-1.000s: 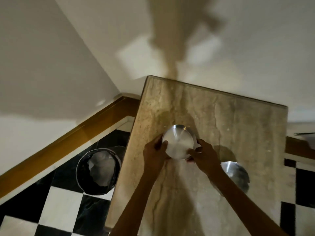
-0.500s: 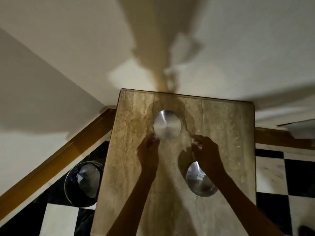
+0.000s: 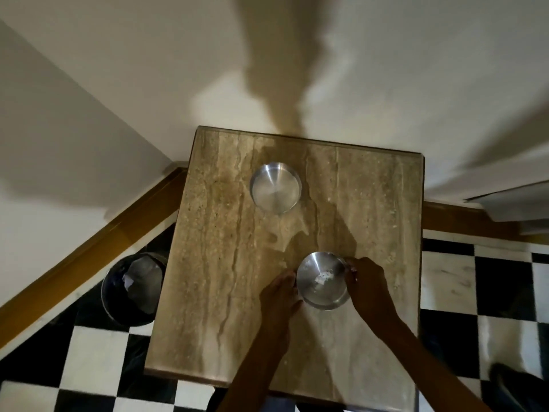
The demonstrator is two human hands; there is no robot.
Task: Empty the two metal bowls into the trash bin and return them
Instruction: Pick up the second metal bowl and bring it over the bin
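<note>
Two metal bowls stand on the marble table [image 3: 225,292]. The far bowl [image 3: 275,187] is bare inside and nobody touches it. The near bowl [image 3: 322,280] holds a small whitish scrap at its bottom. My left hand [image 3: 280,297] is against its left rim and my right hand [image 3: 367,285] grips its right rim. The round trash bin [image 3: 130,288], with a dark liner and white paper inside, stands on the floor at the table's left edge, partly hidden by the tabletop.
The table stands in a corner against white walls with a brown skirting board [image 3: 89,257]. The floor [image 3: 98,352] is black-and-white checkered tile. A dark shoe [image 3: 505,379] shows at the lower right.
Both hands let go of the far bowl, left it on the table, and moved back to the near bowl, which they now hold on both sides. The camera view shifted.
</note>
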